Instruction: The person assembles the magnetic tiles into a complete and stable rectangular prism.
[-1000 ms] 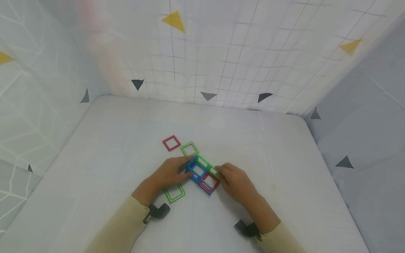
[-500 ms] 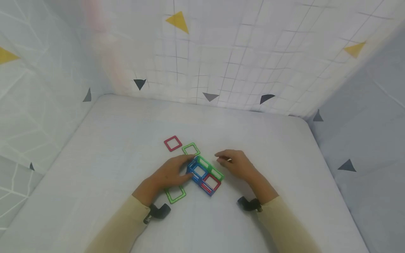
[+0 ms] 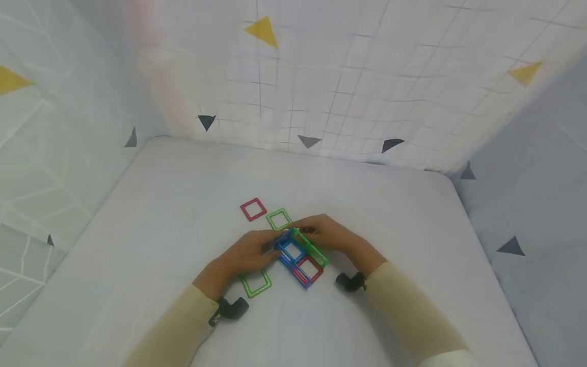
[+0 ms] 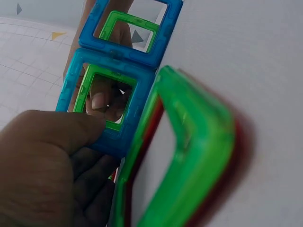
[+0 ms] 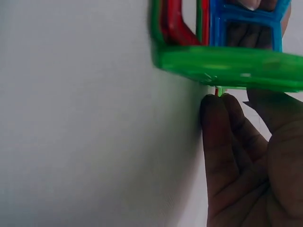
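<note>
In the head view, a small structure of magnetic tiles (image 3: 286, 260) lies at the table's middle, with blue and red squares along its base and near side. Green tiles (image 3: 316, 254) form its far side. My left hand (image 3: 249, 253) grips the left end, its thumb on a blue tile (image 4: 135, 101) in the left wrist view. Behind the green side is my right hand (image 3: 331, 233), its fingertips touching the structure near the far corner. In the right wrist view its fingers (image 5: 220, 142) reach up to a green tile (image 5: 232, 64). The structure partly hides these fingertips.
A loose red square tile (image 3: 254, 209) and a loose green one (image 3: 278, 219) lie flat beyond the structure. Another green tile (image 3: 257, 284) lies under my left wrist. White table surface (image 3: 390, 214) stretches right, with patterned cloth walls around.
My right hand has gone from the green side's right end, lifted away, then moved left behind the green side to the far corner. My left hand keeps its hold.
</note>
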The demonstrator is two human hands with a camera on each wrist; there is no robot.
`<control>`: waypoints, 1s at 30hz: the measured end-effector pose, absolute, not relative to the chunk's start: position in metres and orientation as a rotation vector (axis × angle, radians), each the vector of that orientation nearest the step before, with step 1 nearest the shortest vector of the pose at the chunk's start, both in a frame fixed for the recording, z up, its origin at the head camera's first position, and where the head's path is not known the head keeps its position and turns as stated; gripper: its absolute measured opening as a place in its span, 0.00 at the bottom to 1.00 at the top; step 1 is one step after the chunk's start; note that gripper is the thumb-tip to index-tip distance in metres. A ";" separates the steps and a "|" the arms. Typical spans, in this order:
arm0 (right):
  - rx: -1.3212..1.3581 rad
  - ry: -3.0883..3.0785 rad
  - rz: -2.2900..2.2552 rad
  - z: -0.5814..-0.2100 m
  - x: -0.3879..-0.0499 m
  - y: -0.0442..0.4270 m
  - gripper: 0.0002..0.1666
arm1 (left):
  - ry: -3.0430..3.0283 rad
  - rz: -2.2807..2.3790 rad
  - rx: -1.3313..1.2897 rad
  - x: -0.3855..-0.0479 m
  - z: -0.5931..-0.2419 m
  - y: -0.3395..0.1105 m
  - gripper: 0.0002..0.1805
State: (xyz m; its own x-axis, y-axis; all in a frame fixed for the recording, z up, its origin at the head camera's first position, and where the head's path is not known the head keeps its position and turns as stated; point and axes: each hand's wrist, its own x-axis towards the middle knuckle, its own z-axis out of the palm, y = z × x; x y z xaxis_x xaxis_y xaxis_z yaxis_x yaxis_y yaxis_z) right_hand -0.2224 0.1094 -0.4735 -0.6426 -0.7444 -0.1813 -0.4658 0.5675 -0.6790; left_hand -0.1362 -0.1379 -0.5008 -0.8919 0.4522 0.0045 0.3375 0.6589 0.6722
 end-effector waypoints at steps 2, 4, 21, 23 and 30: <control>-0.955 2.349 -0.833 -0.474 -0.223 0.107 0.19 | 2.704 1.063 0.671 -0.137 -0.501 -0.138 0.31; -0.947 2.358 -0.848 -0.475 -0.223 0.107 0.17 | 2.691 1.094 0.681 -0.138 -0.501 -0.137 0.30; -0.689 2.638 -0.817 -0.482 -0.218 0.142 0.16 | 2.740 1.005 0.532 -0.136 -0.493 -0.130 0.35; -0.672 2.646 -0.835 -0.480 -0.215 0.146 0.15 | 2.739 0.981 0.522 -0.135 -0.491 -0.130 0.35; -0.704 2.598 -0.891 -0.482 -0.208 0.153 0.21 | 2.729 0.844 0.537 -0.132 -0.493 -0.128 0.44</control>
State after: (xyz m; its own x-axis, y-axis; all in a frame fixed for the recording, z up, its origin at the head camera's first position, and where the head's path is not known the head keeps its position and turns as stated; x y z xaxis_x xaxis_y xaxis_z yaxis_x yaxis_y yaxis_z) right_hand -0.2085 0.1533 -0.4823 -0.8329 -0.5394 -0.1236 -0.3499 0.6865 -0.6374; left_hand -0.1324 -0.1276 -0.4925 -0.9051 0.4097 -0.1135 0.2741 0.7665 0.5807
